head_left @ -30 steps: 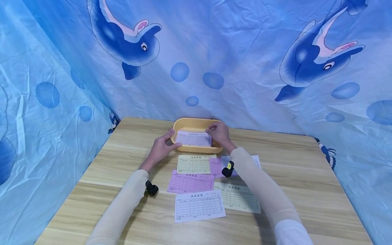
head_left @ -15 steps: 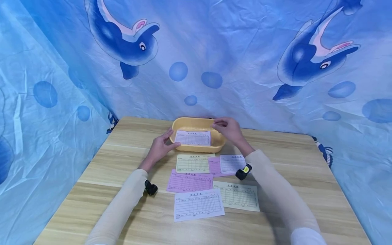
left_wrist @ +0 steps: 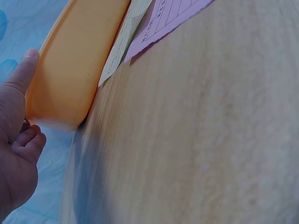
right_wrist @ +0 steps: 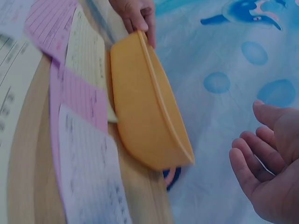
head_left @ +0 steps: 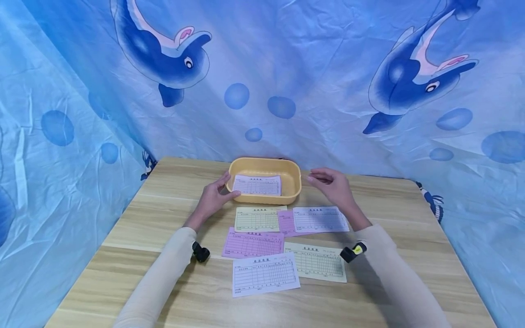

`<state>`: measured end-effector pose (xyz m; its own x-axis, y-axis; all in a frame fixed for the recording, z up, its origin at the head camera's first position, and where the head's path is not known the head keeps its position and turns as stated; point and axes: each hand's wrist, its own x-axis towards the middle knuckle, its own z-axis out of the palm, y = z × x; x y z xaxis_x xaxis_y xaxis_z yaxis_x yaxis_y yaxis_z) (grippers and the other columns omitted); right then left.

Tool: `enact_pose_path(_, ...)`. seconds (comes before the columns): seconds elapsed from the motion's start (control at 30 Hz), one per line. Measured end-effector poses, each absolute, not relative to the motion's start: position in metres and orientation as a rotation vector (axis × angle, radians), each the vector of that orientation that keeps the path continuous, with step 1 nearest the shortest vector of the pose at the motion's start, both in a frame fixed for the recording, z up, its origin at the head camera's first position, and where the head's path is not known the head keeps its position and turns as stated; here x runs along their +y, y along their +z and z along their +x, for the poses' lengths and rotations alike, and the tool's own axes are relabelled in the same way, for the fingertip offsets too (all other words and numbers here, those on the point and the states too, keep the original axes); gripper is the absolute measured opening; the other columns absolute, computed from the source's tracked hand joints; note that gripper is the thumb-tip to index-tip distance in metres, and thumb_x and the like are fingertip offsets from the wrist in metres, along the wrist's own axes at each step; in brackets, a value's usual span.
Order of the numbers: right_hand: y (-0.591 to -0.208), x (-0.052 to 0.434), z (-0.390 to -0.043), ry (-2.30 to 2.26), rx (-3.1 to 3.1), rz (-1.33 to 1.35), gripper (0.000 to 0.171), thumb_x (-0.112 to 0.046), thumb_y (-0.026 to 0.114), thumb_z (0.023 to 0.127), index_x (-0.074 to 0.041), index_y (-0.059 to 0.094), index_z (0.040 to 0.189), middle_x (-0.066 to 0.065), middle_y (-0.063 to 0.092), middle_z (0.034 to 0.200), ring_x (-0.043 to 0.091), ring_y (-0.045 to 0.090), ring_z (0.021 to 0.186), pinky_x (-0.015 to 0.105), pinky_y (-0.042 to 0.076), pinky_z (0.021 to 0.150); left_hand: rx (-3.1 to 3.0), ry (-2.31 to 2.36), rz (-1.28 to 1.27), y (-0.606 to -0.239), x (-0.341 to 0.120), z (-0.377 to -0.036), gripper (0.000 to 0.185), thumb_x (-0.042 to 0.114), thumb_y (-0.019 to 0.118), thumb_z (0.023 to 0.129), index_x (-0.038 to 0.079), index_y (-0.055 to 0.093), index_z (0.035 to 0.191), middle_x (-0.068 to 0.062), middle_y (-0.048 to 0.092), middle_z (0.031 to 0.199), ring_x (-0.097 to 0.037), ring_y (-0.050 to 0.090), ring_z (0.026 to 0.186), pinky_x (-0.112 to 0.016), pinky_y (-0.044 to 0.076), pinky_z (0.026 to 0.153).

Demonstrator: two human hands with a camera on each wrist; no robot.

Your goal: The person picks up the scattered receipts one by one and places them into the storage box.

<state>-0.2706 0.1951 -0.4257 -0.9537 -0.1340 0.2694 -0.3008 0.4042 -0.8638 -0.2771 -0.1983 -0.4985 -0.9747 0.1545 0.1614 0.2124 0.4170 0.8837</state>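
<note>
At the back of the table, my left hand (head_left: 213,197) holds the left end of a yellow plastic basket (head_left: 292,180), its thumb on the front rim. In the left wrist view that thumb (left_wrist: 27,70) lies along the basket's side, the other fingers bent at its end. A white receipt slip (head_left: 257,186) lies inside, in the left part. My right hand (head_left: 334,187) is in the air just right of the basket, apart from it. Its fingers are relaxed and hold nothing, as the right wrist view shows the hand (right_wrist: 271,163) palm visible.
Before the basket lie loose receipt slips: yellow (head_left: 256,220), white over pink (head_left: 321,220), pink (head_left: 252,244), pale yellow (head_left: 321,263) and white (head_left: 266,275), several overlapping. A blue dolphin-print curtain (head_left: 262,68) hangs behind the wooden table (head_left: 393,200).
My right hand has left the basket's right side, moving right and nearer to me, uncovering the white slip on the table. The left hand stays at the basket.
</note>
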Motion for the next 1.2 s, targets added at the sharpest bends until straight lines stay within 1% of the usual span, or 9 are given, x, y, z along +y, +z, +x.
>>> enact_pose_path(0.17, -0.434, 0.223, -0.261, 1.499, -2.551, 0.356, 0.039, -0.028, 0.075, 0.096, -0.004, 0.070, 0.126, 0.016, 0.074, 0.117, 0.000, 0.068, 0.095, 0.012, 0.057, 0.083, -2.597, -1.647, -0.338, -0.498, -0.199, -0.277, 0.093, 0.041, 0.083, 0.085, -0.002, 0.038, 0.154, -0.010, 0.027, 0.167, -0.026, 0.031, 0.152, -0.039, 0.035, 0.122)
enact_pose_path(0.27, -0.442, 0.241, -0.257, 1.436, -2.595, 0.319, 0.041, -0.029, 0.074, 0.096, -0.003, 0.069, 0.128, 0.016, 0.074, 0.118, -0.004, 0.066, 0.094, 0.010, 0.055, 0.083, -2.591, -1.658, -0.344, -0.498, -0.199, -0.277, 0.092, 0.041, 0.083, 0.085, -0.002, 0.039, 0.154, -0.011, 0.027, 0.167, -0.027, 0.031, 0.152, -0.039, 0.035, 0.122)
enact_pose_path(0.5, -0.467, 0.278, -0.249, 1.387, -2.656, 0.223, 0.047, -0.027, 0.077, 0.094, 0.001, 0.066, 0.131, 0.019, 0.072, 0.121, -0.004, 0.065, 0.094, 0.007, 0.053, 0.082, -2.582, -1.657, -0.351, -0.499, -0.199, -0.278, 0.092, 0.040, 0.083, 0.085, -0.003, 0.039, 0.153, -0.014, 0.028, 0.166, -0.027, 0.031, 0.152, -0.041, 0.034, 0.123)
enact_pose_path(0.6, -0.478, 0.290, -0.247, 1.394, -2.696, 0.169, 0.051, -0.029, 0.078, 0.094, 0.002, 0.065, 0.132, 0.020, 0.072, 0.123, 0.002, 0.068, 0.097, 0.008, 0.054, 0.081, -2.587, -1.651, -0.349, -0.500, -0.199, -0.278, 0.092, 0.041, 0.083, 0.085, -0.003, 0.039, 0.153, -0.012, 0.028, 0.166, -0.027, 0.031, 0.152, -0.040, 0.035, 0.122)
enact_pose_path(0.7, -0.487, 0.298, -0.244, 1.401, -2.734, 0.125, 0.054, -0.032, 0.078, 0.093, 0.001, 0.064, 0.133, 0.020, 0.071, 0.125, 0.017, 0.071, 0.104, 0.008, 0.054, 0.081, -2.596, -1.644, -0.346, -0.500, -0.199, -0.278, 0.093, 0.042, 0.083, 0.085, -0.003, 0.039, 0.153, -0.010, 0.028, 0.167, -0.026, 0.031, 0.152, -0.040, 0.035, 0.122)
enact_pose_path(0.8, -0.495, 0.302, -0.242, 1.380, -2.758, 0.113, 0.056, -0.034, 0.077, 0.093, 0.002, 0.063, 0.134, 0.021, 0.070, 0.125, 0.031, 0.070, 0.110, 0.008, 0.054, 0.082, -2.601, -1.639, -0.338, -0.500, -0.200, -0.277, 0.093, 0.042, 0.083, 0.085, -0.002, 0.039, 0.154, -0.009, 0.028, 0.167, -0.025, 0.031, 0.152, -0.039, 0.034, 0.123)
enact_pose_path(0.87, -0.500, 0.304, -0.241, 1.354, -2.775, 0.095, 0.057, -0.035, 0.078, 0.092, 0.000, 0.063, 0.134, 0.020, 0.071, 0.123, 0.033, 0.069, 0.110, 0.008, 0.054, 0.082, -2.605, -1.634, -0.332, -0.499, -0.200, -0.277, 0.092, 0.042, 0.083, 0.085, -0.001, 0.039, 0.154, -0.008, 0.028, 0.167, -0.025, 0.031, 0.152, -0.038, 0.034, 0.122)
enact_pose_path(0.97, -0.507, 0.303, -0.240, 1.346, -2.802, 0.067, 0.058, -0.036, 0.079, 0.092, -0.001, 0.063, 0.134, 0.019, 0.071, 0.122, 0.032, 0.069, 0.109, 0.011, 0.055, 0.081, -2.606, -1.640, -0.322, -0.498, -0.200, -0.276, 0.092, 0.042, 0.083, 0.085, 0.000, 0.039, 0.154, -0.007, 0.028, 0.167, -0.024, 0.031, 0.152, -0.037, 0.034, 0.123)
enact_pose_path(1.2, -0.517, 0.303, -0.238, 1.314, -2.832, 0.062, 0.056, -0.035, 0.078, 0.093, -0.001, 0.062, 0.135, 0.019, 0.071, 0.124, 0.033, 0.069, 0.109, 0.009, 0.053, 0.079, -2.596, -1.644, -0.332, -0.498, -0.200, -0.277, 0.093, 0.044, 0.083, 0.084, 0.002, 0.040, 0.154, -0.012, 0.028, 0.167, -0.025, 0.031, 0.152, -0.039, 0.035, 0.122)
